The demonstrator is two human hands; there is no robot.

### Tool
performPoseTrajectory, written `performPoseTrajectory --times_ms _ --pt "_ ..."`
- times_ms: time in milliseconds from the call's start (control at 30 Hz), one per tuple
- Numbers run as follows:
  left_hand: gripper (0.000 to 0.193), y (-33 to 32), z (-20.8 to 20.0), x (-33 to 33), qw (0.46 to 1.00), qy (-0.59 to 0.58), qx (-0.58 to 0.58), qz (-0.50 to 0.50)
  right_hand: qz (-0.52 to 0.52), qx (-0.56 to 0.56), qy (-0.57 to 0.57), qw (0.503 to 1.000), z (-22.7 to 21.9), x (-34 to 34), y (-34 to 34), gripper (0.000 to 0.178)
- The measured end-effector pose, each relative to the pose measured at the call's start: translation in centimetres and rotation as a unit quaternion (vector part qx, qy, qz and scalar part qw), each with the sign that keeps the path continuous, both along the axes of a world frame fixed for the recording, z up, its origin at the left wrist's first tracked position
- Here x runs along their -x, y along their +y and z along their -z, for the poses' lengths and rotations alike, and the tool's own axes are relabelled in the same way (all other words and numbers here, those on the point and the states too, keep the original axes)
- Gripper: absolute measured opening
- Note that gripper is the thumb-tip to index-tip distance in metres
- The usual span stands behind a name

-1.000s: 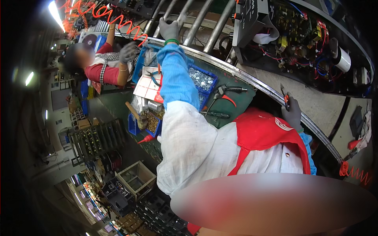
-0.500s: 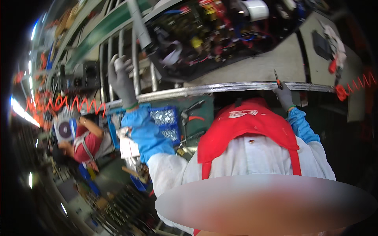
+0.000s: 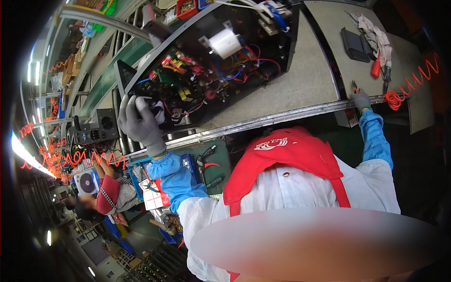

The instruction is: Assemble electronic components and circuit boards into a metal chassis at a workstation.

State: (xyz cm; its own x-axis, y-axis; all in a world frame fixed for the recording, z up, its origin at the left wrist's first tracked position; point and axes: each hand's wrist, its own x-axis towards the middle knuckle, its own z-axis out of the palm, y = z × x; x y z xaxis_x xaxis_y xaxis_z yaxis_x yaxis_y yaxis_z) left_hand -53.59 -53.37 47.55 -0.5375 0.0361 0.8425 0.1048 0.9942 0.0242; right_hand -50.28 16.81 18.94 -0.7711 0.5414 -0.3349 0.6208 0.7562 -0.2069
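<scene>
left grey-gloved hand has its fingers spread by a big black box; right grey-gloved hand pinches an orange-handled tool.

Open black chassis, wiring exposed, aslant on grey surface; orange-handled tool in right hand.

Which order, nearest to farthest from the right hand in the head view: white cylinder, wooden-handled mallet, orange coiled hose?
From the right hand:
1. Orange coiled hose, just right.
2. White cylinder, upper left.
3. Wooden-handled mallet, far lower left.
</scene>
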Motion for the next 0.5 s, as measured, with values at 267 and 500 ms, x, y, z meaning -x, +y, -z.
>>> performPoseTrajectory --times_ms 267,500 --pt "0.019 2.3 0.0 0.2 0.994 0.043 -0.068 -0.074 -0.097 -0.086 -0.052 0.99 -4.6 5.8 2.6 0.069" --pt "0.028 3.1 1.9 2.3 0.983 0.061 -0.088 -0.151 0.014 -0.117 0.167 0.979 -0.6 10.6 11.8 0.06"
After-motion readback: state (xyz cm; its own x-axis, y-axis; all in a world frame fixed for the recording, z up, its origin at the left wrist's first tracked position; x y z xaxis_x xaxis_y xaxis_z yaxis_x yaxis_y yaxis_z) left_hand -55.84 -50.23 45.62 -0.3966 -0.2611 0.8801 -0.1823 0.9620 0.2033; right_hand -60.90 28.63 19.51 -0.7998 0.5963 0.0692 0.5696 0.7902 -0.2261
